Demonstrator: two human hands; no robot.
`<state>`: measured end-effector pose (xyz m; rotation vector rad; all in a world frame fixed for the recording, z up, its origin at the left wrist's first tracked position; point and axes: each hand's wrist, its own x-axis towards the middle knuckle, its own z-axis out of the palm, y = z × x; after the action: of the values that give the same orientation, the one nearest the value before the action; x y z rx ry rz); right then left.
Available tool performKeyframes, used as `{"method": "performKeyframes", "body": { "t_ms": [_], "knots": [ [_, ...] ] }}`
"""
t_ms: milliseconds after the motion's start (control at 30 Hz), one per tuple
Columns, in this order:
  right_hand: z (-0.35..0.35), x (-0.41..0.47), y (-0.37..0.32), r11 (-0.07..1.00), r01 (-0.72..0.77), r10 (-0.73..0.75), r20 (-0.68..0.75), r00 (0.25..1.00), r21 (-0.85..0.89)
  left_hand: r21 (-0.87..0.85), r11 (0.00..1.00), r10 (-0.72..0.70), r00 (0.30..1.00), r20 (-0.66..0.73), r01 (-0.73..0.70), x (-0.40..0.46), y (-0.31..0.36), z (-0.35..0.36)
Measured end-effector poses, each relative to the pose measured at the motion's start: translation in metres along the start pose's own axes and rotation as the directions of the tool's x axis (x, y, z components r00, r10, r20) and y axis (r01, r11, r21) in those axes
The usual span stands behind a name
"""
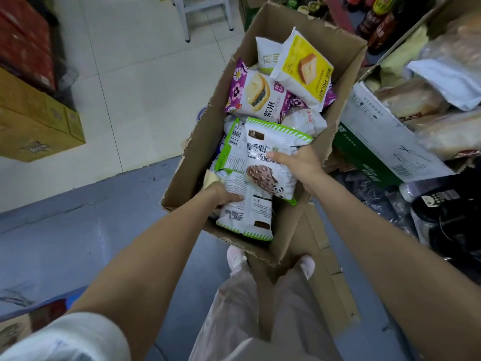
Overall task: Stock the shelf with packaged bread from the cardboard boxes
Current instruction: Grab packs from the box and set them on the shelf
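Your left hand (221, 195) grips lower pack (246, 217) | your right hand (299, 162) holds upper pack (268, 162) | both inside box (187, 162), long axes running away from you.

- The open cardboard box (197, 152) stands on the floor at my feet, flaps up, edges torn.
- Inside lie green-trimmed chocolate bread packets (270, 165), overlapping at the near end.
- A purple flowered packet (256, 96) and a tilted yellow toast packet (303, 70) lie farther back.
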<state>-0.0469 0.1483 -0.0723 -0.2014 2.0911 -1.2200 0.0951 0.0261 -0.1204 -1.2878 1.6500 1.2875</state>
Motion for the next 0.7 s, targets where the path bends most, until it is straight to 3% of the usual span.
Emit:
{"method": "performKeyframes", "body": {
  "t_ms": [100, 167, 300, 467, 533, 633, 700],
  "knots": [
    [0.001, -0.005, -0.004, 0.997, 0.025, -0.020, -0.069, 0.997, 0.069, -0.062, 0.997, 0.032, 0.999, -0.044, -0.035, -0.004, 0.008, -0.001],
    [-0.003, -0.008, -0.009, 0.992, 0.045, -0.031, -0.110, 0.993, 0.119, -0.055, 0.991, 0.110, 0.983, -0.146, -0.119, -0.015, 0.022, -0.005],
    [-0.021, -0.015, -0.033, 0.991, 0.108, -0.088, -0.218, 0.972, 0.082, 0.008, 0.939, 0.314, 0.852, -0.419, -0.343, -0.052, 0.055, -0.018],
    [-0.062, -0.035, -0.075, 0.965, 0.224, -0.172, -0.317, 0.932, 0.135, 0.134, 0.743, 0.585, 0.538, -0.607, -0.656, -0.126, 0.118, -0.018],
    [-0.077, -0.043, -0.091, 0.933, 0.278, -0.187, -0.354, 0.916, 0.226, 0.241, 0.642, 0.694, 0.418, -0.587, -0.728, -0.150, 0.143, -0.008],
    [-0.127, -0.068, -0.122, 0.860, 0.321, -0.142, -0.418, 0.897, 0.397, 0.382, 0.366, 0.872, 0.170, -0.458, -0.848, -0.193, 0.187, 0.017],
    [-0.167, -0.086, -0.137, 0.814, 0.354, -0.109, -0.479, 0.871, 0.460, 0.394, 0.216, 0.921, 0.052, -0.386, -0.894, -0.217, 0.216, 0.031]
  ]
}}
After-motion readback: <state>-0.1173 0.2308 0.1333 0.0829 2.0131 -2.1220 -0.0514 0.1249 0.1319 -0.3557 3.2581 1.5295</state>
